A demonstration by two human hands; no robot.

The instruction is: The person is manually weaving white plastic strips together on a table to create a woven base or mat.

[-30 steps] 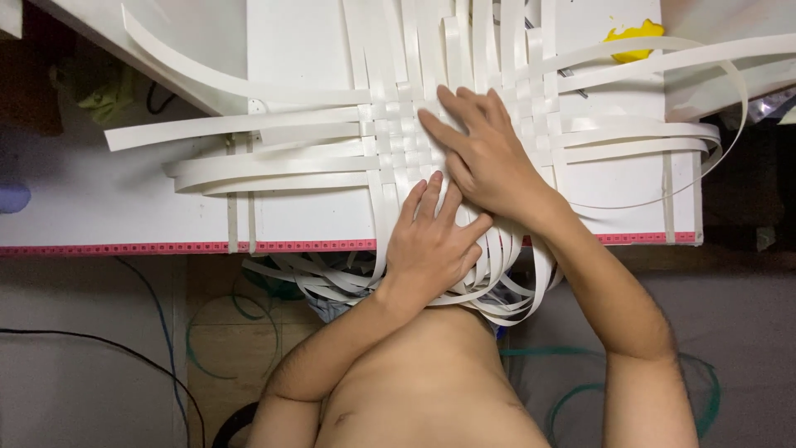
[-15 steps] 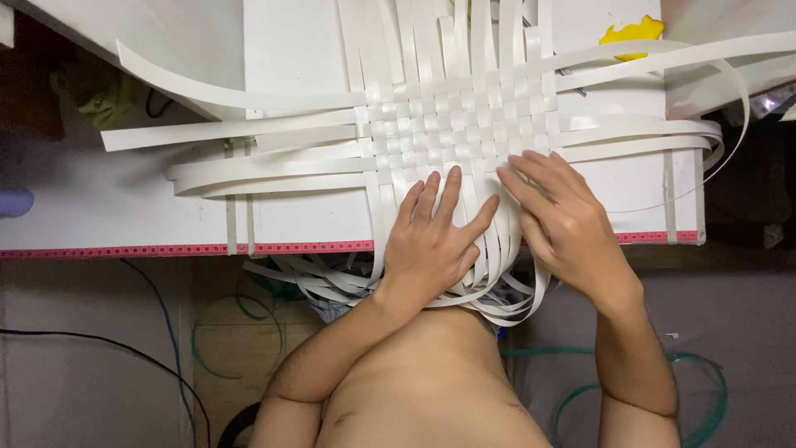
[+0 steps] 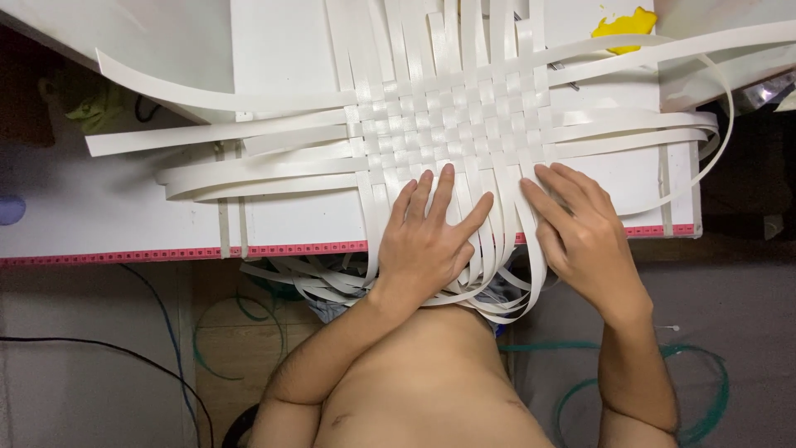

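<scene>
Item on my feed: a woven mat (image 3: 452, 116) of flat white strips, its checkered centre lying on the white counter (image 3: 282, 50), toward the near edge and right of the middle. Loose strip ends (image 3: 249, 133) run out from all four sides; the near ones hang over the counter's red-trimmed front edge (image 3: 166, 251) and curl in loops below it. My left hand (image 3: 431, 236) lies flat and open on the near loose strips, fingers spread and pointing toward the weave, fingertips (image 3: 448, 172) just at its near border; it grips nothing. My right hand (image 3: 580, 228) rests just beside it to the right, also open, palm down, fingers laid on the strips at the weave's near right corner, nothing clasped. The two hands are near each other but apart, several strips showing between them. Further entries: a yellow scrap (image 3: 623, 20) at the far right of the counter, well apart from the hands; green cord (image 3: 696, 365) coiled on the floor below; a dark cable (image 3: 99, 348) on the floor to the left.
</scene>
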